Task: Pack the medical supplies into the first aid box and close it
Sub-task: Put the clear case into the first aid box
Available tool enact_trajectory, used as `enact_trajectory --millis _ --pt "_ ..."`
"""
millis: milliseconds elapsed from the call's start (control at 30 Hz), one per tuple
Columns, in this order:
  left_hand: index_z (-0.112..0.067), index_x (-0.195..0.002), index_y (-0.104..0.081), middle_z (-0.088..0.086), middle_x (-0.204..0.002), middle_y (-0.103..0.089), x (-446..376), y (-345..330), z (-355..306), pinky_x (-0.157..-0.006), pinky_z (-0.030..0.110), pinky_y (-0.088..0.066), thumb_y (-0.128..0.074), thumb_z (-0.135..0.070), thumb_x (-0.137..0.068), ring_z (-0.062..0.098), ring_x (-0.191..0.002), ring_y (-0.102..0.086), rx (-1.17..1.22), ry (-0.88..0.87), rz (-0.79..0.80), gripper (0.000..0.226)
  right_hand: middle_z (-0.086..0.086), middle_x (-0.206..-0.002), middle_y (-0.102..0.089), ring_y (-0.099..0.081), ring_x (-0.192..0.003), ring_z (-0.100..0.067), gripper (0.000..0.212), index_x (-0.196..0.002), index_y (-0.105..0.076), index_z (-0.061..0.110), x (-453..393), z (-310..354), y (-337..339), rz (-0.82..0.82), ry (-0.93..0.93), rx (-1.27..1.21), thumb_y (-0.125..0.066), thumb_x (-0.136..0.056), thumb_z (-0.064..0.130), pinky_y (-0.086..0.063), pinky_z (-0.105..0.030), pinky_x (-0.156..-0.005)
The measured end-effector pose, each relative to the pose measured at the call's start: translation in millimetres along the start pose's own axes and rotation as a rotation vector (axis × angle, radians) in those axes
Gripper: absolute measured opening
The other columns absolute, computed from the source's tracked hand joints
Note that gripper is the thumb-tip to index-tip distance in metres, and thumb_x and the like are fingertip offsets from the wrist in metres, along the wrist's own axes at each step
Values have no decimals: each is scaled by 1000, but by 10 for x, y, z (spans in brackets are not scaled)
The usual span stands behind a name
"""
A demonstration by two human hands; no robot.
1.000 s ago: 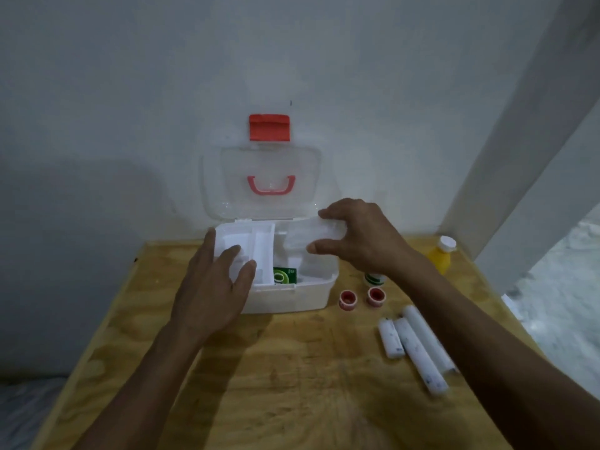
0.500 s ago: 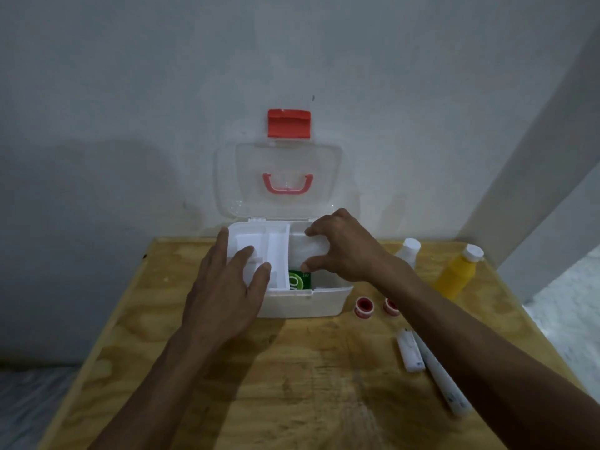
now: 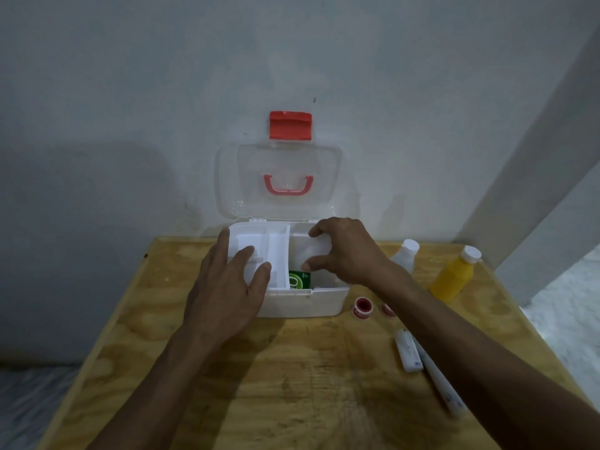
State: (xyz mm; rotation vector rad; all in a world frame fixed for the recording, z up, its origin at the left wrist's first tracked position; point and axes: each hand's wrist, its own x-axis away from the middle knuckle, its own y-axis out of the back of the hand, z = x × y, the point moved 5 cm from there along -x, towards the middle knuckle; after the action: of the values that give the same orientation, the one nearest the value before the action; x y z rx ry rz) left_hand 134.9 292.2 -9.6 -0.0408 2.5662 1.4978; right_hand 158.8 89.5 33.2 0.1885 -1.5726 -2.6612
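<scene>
**Both hands at the open first aid box**

I see the first aid box (image 3: 302, 303) standing at the back of the plywood table (image 3: 292, 384), against the wall (image 3: 130, 92). Its clear lid (image 3: 285, 177) is swung up and leans on the wall, with the red latch (image 3: 290, 125) at the top and the pink handle (image 3: 288, 185) showing through the plastic.

My left hand (image 3: 227, 293) lies flat, fingers spread and loose, on the white divided tray (image 3: 263, 254) that fills the left half of the box; it grips nothing that I can see. My right hand (image 3: 344, 251) reaches over the right half, thumb and fingers curled around a pale, translucent white packet (image 3: 308, 251) that sits low in that compartment. I cannot tell exactly what the packet holds. Just beneath and in front of it, a green carton (image 3: 299, 280) stands inside the box beside the tray's edge.

Outside the box, to its right, two small red-rimmed tape rolls (image 3: 361, 307) rest near the front corner; my right forearm covers part of the second. Nearer to me lie white rolled bandages (image 3: 408, 350), also partly hidden by the arm. At the far right edge a white bottle (image 3: 404, 254) and a yellow bottle with a white cap (image 3: 453, 276) stand upright, well apart from the box.
</scene>
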Motion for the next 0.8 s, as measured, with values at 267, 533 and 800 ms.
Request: enact_trajectory --millis 267,533,800 --pt "-29 -141 -44 -5 -163 -8 3 5 -2 -109 47 -36 -28 -67 -85 23 -146 -23 -4 -6 3 70 -9 -128 -56 -54 -110 -26 65 -129 -57 11 -8 77 -40 83 -41 70 -84 -73 28 -49 -34 -94" --pt "-29 -142 -44 -5 -163 -6 -3 -14 12 -109 46 -35 -34 -63 -90 24 -146 -21 -2 -4 10 62 -8 -131 -56 -52 -117 -23 66 -130 -57 10 -19 149 -43 102 -67 88 -86 -71 20 -45 -27 -92" --pt "-28 -142 -43 -4 -163 -7 -7 0 5 -109 46 -36 -36 -61 -91 24 -146 -23 5 -5 7 61 -10 -123 -58 -54 -109 -24 60 -122 -61 5 -14 175 -37 88 -131 53 -88 -69 13 -44 -25 -81"
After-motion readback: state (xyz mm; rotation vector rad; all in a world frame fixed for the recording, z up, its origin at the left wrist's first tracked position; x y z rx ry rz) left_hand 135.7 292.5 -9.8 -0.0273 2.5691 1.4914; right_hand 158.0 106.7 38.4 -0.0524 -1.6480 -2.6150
